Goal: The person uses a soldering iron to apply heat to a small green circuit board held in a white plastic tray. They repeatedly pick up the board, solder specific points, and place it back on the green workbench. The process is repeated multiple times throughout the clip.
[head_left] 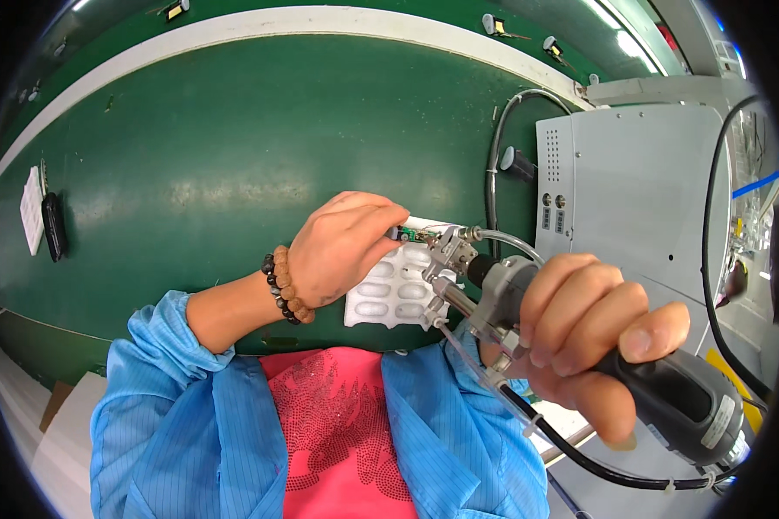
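My left hand [337,242] is closed, with thumb and fingertips pinching a small green circuit board [414,233] that has a dark part at its near end. A black and grey power screwdriver [697,402] with metal fittings and hoses lies in my right hand [589,324], its fingers wrapped round the body. The screwdriver's metal nose [448,249] points left and meets, or nearly meets, the board; the exact contact is too small to tell. Below both sits a white tray [350,304] with oval hollows, partly covered by my left hand and the tool.
A large grey metal box [636,182] stands at the right, with black cables and a hose [493,164] beside it. At the far left lie a white tray [32,212] and a black elongated object [54,227]. A pale raised edge [320,19] bounds the green table at the back.
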Action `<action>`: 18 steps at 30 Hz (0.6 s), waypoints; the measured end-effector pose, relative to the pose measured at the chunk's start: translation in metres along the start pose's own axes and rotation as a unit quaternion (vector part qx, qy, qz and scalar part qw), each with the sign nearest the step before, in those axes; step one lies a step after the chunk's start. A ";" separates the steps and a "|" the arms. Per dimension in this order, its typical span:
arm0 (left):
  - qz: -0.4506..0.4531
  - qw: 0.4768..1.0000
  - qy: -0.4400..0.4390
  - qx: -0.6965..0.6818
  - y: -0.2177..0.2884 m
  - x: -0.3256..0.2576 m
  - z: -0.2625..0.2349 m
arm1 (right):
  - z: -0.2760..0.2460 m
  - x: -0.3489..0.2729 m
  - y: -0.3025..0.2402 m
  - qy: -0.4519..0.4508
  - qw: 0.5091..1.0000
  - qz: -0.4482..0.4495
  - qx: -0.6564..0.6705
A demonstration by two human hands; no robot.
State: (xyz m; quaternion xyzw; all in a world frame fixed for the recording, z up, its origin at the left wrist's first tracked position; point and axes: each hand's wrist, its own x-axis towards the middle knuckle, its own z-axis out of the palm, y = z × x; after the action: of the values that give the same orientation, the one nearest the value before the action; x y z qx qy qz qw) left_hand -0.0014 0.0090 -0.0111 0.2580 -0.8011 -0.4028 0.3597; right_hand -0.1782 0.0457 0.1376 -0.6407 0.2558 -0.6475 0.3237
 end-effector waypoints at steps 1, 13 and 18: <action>-0.004 1.000 -0.003 -0.002 -0.001 0.000 0.000 | 0.002 0.000 0.002 -0.002 1.000 0.003 0.000; -0.010 1.000 0.015 -0.020 0.000 -0.003 -0.007 | 0.021 0.007 0.008 0.014 0.999 0.030 0.018; -0.008 1.000 0.016 -0.025 -0.001 -0.003 -0.008 | 0.024 0.009 0.009 0.021 0.999 0.024 0.011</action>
State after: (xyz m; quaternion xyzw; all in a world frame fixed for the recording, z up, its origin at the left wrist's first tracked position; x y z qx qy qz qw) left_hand 0.0066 0.0071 -0.0093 0.2622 -0.7828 -0.4210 0.3758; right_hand -0.1531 0.0353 0.1381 -0.6169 0.2712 -0.6556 0.3407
